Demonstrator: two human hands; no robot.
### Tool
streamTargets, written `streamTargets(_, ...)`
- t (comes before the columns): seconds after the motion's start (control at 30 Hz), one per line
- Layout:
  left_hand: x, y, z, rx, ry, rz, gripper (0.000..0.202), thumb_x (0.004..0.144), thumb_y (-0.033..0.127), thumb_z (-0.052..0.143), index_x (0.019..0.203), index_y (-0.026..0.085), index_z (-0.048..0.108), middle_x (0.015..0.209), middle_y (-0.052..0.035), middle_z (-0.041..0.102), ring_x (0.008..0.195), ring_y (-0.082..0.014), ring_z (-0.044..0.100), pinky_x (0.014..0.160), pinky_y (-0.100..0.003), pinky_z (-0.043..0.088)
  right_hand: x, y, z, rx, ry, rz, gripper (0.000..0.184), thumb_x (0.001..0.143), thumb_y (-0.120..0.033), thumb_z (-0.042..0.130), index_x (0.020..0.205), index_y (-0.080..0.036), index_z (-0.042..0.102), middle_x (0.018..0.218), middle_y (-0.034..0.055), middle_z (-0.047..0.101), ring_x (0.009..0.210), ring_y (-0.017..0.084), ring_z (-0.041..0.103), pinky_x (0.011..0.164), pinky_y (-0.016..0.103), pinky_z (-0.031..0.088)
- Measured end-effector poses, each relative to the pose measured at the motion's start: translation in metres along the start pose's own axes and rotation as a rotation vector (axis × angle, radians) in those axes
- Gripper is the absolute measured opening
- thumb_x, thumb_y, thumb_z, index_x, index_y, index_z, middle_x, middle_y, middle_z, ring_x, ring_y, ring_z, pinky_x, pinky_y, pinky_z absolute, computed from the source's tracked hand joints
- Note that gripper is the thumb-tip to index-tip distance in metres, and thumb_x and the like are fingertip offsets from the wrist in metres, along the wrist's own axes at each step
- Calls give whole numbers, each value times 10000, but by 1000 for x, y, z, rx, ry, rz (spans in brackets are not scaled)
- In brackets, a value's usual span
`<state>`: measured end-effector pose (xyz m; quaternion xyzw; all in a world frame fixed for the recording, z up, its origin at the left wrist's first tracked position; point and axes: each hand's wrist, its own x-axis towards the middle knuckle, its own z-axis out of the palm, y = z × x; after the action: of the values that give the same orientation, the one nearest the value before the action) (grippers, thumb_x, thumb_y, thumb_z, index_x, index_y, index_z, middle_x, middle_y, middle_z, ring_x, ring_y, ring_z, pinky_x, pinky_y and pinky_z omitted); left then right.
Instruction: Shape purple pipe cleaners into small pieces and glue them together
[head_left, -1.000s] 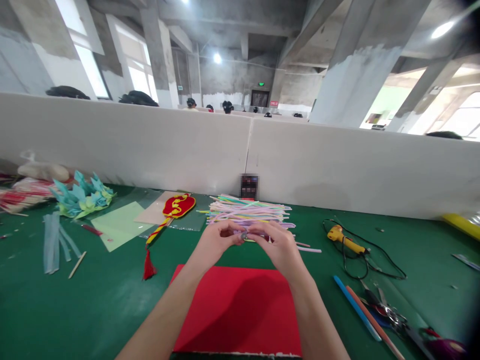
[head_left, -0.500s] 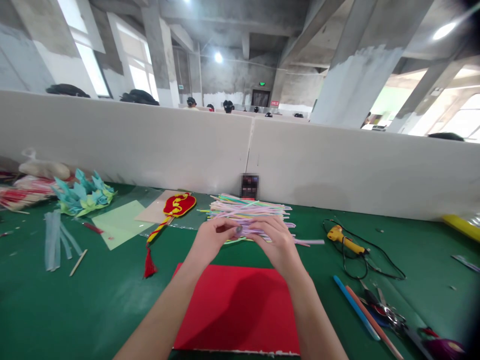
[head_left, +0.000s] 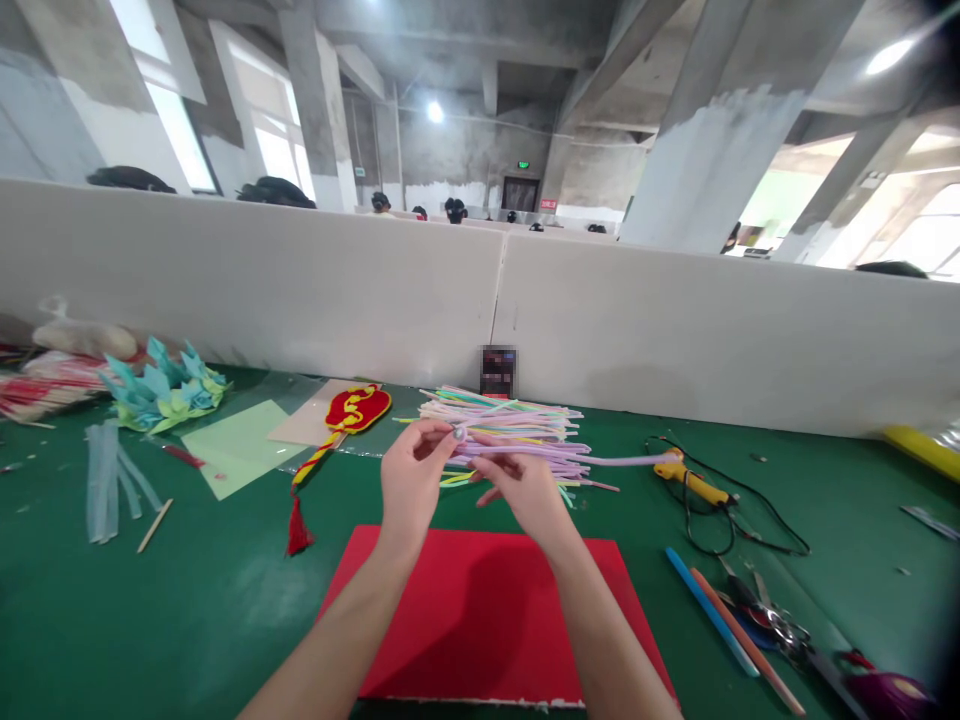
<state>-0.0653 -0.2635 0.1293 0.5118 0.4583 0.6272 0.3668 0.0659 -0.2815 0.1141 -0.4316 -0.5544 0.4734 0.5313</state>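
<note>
Left hand pinches a long, thin, lilac, fuzzy-looking stem over the multicoloured stem pile; right hand curls beside it, grip too hidden to tell. Stem likely light, soft, bendy; best pinched near one end.

Pipe cleaners behind board, fan left, glue gun right, partition at back
</note>
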Motion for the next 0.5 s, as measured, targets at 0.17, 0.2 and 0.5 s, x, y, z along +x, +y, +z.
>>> streamTargets(0.17,-5,-6,8,26,-164,-34,120,682,248,610,757,156,595,722,-9,642,675,-146,612,638,-247,493,4,0,-8,125,119,-11,279,668,-371,660,844,-154,660,655,19,610,596,148,575,497,273,547)
streamTargets(0.2,-6,-6,9,29,-183,-39,112,683,243,607,753,156,595,737,-11,641,684,-147,612,638,-247,495,4,-1,-9,130,124,-6,268,658,-368,670,818,-154,657,643,14,606,587,145,570,496,271,544)
streamTargets(0.5,-5,-3,6,24,-402,-85,91,678,239,620,729,173,586,640,16,611,616,-143,607,601,-248,500,2,-1,-23,149,14,89,230,633,-343,699,750,-165,615,633,-15,571,570,107,542,526,242,522)
